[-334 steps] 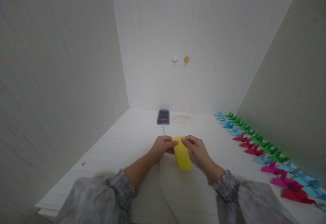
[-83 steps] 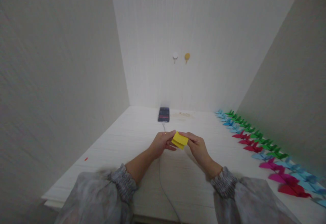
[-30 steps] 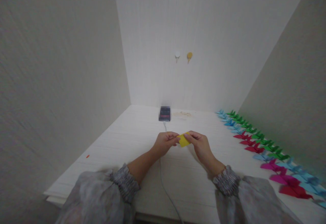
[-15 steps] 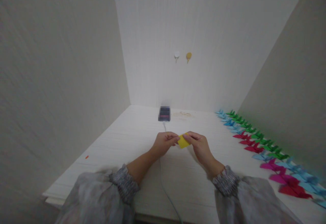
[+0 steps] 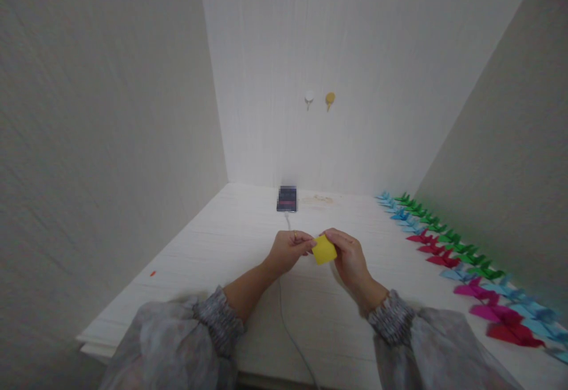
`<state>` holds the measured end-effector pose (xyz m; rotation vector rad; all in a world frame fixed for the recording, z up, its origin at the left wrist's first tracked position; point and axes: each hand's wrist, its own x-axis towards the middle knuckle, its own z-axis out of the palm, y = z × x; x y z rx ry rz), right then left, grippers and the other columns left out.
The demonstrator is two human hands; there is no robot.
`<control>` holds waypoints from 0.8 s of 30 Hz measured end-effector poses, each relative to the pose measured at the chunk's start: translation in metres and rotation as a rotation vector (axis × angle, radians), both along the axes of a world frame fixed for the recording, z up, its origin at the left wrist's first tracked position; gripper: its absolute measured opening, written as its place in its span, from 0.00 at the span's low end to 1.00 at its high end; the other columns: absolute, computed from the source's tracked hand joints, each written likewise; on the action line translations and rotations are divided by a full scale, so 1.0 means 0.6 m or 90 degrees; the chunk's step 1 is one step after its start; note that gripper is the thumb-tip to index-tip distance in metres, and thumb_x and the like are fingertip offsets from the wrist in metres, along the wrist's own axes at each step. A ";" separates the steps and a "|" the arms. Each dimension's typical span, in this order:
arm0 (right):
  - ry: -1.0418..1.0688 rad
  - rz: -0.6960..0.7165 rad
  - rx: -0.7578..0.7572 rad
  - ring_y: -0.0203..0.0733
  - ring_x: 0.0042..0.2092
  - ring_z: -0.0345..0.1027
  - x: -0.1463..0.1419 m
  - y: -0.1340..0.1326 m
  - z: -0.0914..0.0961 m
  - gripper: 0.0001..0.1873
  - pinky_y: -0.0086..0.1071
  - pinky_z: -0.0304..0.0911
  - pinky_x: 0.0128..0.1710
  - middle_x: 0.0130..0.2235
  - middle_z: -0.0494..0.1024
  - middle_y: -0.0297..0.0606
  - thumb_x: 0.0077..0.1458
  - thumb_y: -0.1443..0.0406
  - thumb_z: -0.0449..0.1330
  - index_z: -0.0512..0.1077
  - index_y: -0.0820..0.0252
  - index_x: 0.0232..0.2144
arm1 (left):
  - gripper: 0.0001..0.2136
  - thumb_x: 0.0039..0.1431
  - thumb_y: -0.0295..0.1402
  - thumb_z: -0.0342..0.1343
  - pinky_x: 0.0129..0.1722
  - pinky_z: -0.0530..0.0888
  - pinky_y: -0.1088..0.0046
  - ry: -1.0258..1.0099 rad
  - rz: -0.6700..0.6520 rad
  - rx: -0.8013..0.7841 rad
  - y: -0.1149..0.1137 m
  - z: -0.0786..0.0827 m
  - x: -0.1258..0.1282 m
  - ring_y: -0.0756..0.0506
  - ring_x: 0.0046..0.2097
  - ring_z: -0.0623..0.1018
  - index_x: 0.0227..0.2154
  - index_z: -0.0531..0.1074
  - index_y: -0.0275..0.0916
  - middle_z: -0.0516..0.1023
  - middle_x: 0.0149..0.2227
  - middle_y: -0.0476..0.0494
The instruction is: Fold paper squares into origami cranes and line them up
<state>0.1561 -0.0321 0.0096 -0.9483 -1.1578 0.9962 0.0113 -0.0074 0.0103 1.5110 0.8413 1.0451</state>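
Note:
A small yellow square of paper (image 5: 325,251) is held up above the white table, between my two hands. My left hand (image 5: 288,251) pinches its left edge between thumb and fingers; a ring shows on one finger. At the upper right edge, my right hand (image 5: 351,254) grips the paper, its fingers partly hidden behind the sheet. The paper's face toward me looks flat; whether it is folded in layers I cannot tell.
Folded paper cranes (image 5: 444,257) in green, blue, red and pink stand in rows along the right wall. A phone-like device (image 5: 287,199) with a white cable (image 5: 286,325) lies at the back. An orange scrap (image 5: 153,273) lies left. Two hooks (image 5: 330,99) hang on the wall.
The yellow paper has shifted slightly right and down, and more of its face shows. My right thumb has moved from its front to its upper edge.

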 end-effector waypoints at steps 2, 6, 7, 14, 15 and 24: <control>0.004 -0.006 -0.007 0.38 0.28 0.63 0.003 0.003 -0.003 0.09 0.30 0.59 0.28 0.26 0.71 0.38 0.44 0.61 0.57 0.72 0.60 0.24 | 0.10 0.41 0.37 0.57 0.25 0.69 0.77 -0.004 0.017 -0.014 0.000 0.001 -0.001 0.51 0.24 0.73 0.24 0.73 0.33 0.75 0.21 0.46; -0.021 0.013 -0.019 0.38 0.29 0.63 0.010 0.007 -0.007 0.11 0.31 0.59 0.30 0.26 0.72 0.37 0.43 0.59 0.59 0.72 0.62 0.25 | 0.11 0.40 0.36 0.58 0.25 0.69 0.77 -0.016 0.050 -0.043 0.001 -0.001 -0.003 0.51 0.24 0.73 0.24 0.73 0.32 0.75 0.21 0.45; -0.031 0.017 -0.020 0.38 0.28 0.62 0.011 0.007 -0.007 0.12 0.31 0.59 0.30 0.26 0.72 0.37 0.42 0.58 0.59 0.72 0.63 0.24 | 0.11 0.40 0.36 0.58 0.25 0.69 0.77 -0.018 0.051 -0.046 0.002 -0.001 -0.003 0.51 0.24 0.73 0.24 0.73 0.32 0.75 0.21 0.45; -0.121 -0.039 -0.006 0.36 0.25 0.61 0.013 0.009 -0.005 0.14 0.29 0.57 0.25 0.22 0.71 0.36 0.42 0.56 0.59 0.72 0.63 0.21 | 0.10 0.41 0.36 0.57 0.25 0.68 0.77 -0.026 0.016 -0.047 0.004 -0.005 -0.003 0.52 0.23 0.72 0.23 0.72 0.32 0.74 0.20 0.45; -0.141 -0.031 -0.004 0.36 0.24 0.61 0.014 0.009 -0.005 0.14 0.29 0.57 0.24 0.22 0.71 0.36 0.42 0.56 0.58 0.72 0.63 0.21 | 0.10 0.40 0.36 0.58 0.25 0.68 0.77 -0.029 0.008 -0.057 0.005 -0.005 -0.003 0.52 0.23 0.72 0.23 0.72 0.32 0.74 0.20 0.46; -0.263 0.040 -0.011 0.35 0.23 0.61 0.008 0.009 -0.023 0.13 0.27 0.57 0.22 0.20 0.71 0.34 0.45 0.58 0.55 0.72 0.61 0.21 | 0.11 0.37 0.36 0.60 0.25 0.67 0.77 -0.040 0.005 -0.063 0.010 -0.014 -0.001 0.52 0.24 0.71 0.22 0.70 0.33 0.73 0.21 0.46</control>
